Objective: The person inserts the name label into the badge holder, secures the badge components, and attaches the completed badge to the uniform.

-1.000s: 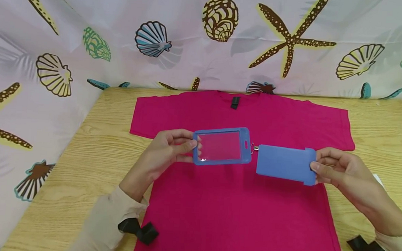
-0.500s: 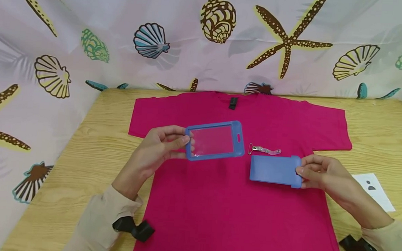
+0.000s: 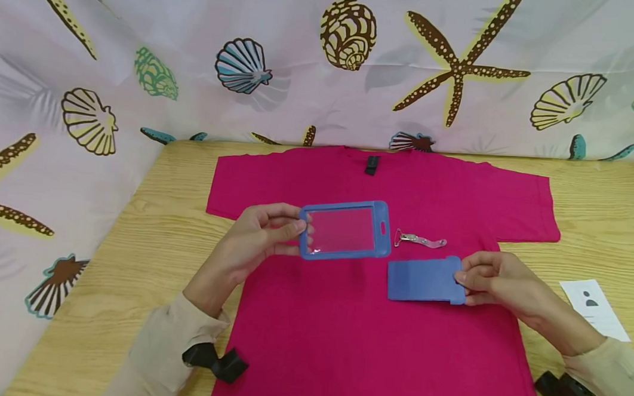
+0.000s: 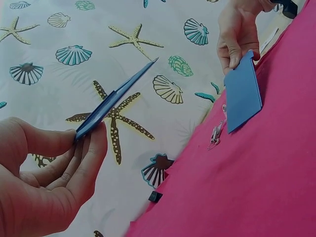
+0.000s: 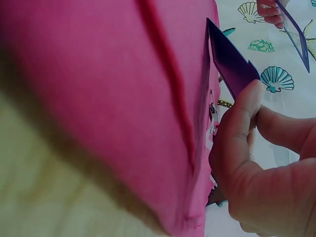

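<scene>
My left hand [image 3: 263, 234] pinches the left end of a blue badge holder frame [image 3: 342, 228] with a clear window and a slot at its right end. Between thumb and fingers, my right hand [image 3: 498, 282] holds a flat blue badge holder panel [image 3: 422, 280] by its wider right end. The two blue parts are apart, the panel lower and to the right of the frame. Just above the panel, a metal badge clip with a clear strap [image 3: 421, 240] lies on a pink T-shirt [image 3: 363, 344]. The left wrist view shows the frame [image 4: 111, 101] edge-on.
The T-shirt lies spread on a wooden table [image 3: 132, 242], its collar with a black tag [image 3: 371, 165] at the far edge. A white card [image 3: 597, 308] with a person icon rests beyond my right forearm. A shell-patterned curtain [image 3: 303, 60] hangs behind and at left.
The right hand has moved the panel left and down, away from the clip that it overlapped. The clip's strap and the white card have come into view. The left hand still holds the frame.
</scene>
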`<state>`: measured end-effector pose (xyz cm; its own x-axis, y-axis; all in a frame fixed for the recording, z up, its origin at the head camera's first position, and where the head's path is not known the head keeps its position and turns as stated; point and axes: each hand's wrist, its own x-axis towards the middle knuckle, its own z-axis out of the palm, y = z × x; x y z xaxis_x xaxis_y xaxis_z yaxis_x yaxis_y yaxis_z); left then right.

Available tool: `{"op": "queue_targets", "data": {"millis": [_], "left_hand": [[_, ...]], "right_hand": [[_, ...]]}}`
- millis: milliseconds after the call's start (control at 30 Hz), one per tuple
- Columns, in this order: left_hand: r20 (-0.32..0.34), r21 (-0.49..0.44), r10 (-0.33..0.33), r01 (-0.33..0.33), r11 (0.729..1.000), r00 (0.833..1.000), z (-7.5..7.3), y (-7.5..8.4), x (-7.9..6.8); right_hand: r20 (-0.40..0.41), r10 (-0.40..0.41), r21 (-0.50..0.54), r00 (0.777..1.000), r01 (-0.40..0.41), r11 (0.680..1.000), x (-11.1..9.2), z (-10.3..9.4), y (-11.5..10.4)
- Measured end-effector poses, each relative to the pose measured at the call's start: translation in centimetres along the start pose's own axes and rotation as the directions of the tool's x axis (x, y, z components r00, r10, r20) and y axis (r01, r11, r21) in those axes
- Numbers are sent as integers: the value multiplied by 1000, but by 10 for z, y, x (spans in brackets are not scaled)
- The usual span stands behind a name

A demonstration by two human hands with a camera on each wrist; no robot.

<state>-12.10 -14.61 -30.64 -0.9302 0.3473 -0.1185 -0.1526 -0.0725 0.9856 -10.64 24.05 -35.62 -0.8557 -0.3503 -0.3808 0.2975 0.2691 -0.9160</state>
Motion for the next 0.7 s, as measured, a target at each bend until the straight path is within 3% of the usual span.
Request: {"op": "queue_targets", "data": {"millis": [700], "left_hand": [[21, 18, -4, 4, 1000, 1000, 0, -5, 1]], "right_hand": [[-5, 27, 36, 1000, -27, 999, 8, 3, 2]]}}
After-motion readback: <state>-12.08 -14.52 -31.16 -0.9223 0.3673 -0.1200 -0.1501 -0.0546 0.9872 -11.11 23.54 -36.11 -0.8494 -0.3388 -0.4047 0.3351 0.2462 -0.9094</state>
